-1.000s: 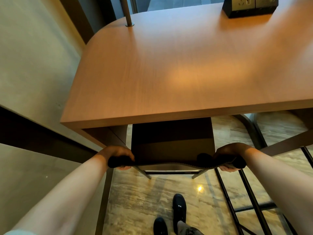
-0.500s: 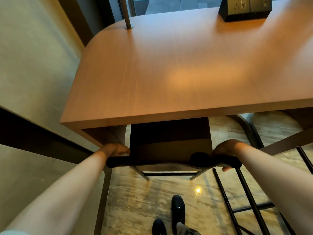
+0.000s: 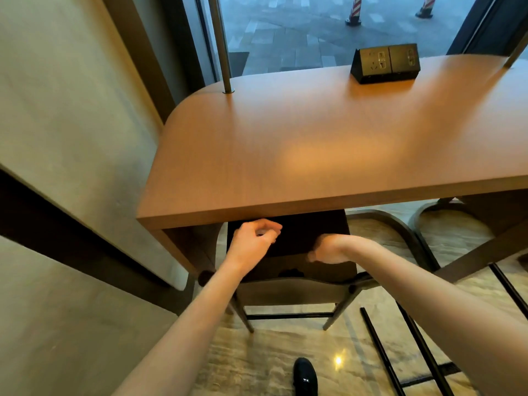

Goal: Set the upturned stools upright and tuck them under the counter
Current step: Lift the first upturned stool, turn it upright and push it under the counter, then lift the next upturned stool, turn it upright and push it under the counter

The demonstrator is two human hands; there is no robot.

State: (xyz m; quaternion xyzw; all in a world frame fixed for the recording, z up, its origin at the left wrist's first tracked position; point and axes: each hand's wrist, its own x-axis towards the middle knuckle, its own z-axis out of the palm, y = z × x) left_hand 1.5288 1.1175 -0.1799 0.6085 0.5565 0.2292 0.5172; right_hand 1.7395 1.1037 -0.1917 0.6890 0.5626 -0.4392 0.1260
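Observation:
An upright stool with a dark seat [image 3: 297, 238] and a grey backrest [image 3: 285, 292] stands on its legs, the seat partly under the wooden counter [image 3: 314, 155]. My left hand [image 3: 253, 241] hovers over the seat's left part, fingers loosely curled and apart, holding nothing. My right hand [image 3: 328, 250] is over the seat's right part, blurred, fingers bent downward; its grip is unclear. Thin black legs of another stool [image 3: 383, 352] lie slanted at the lower right.
A black socket box [image 3: 385, 62] sits on the counter's far side, and a metal pole [image 3: 223, 44] rises at its back left corner. A wall [image 3: 71, 138] runs close on the left. My black shoe [image 3: 305, 377] is on the marble floor.
Both hands have let go of the stool's backrest and moved forward over the seat. The view has tilted up and back, showing more of the counter and the window.

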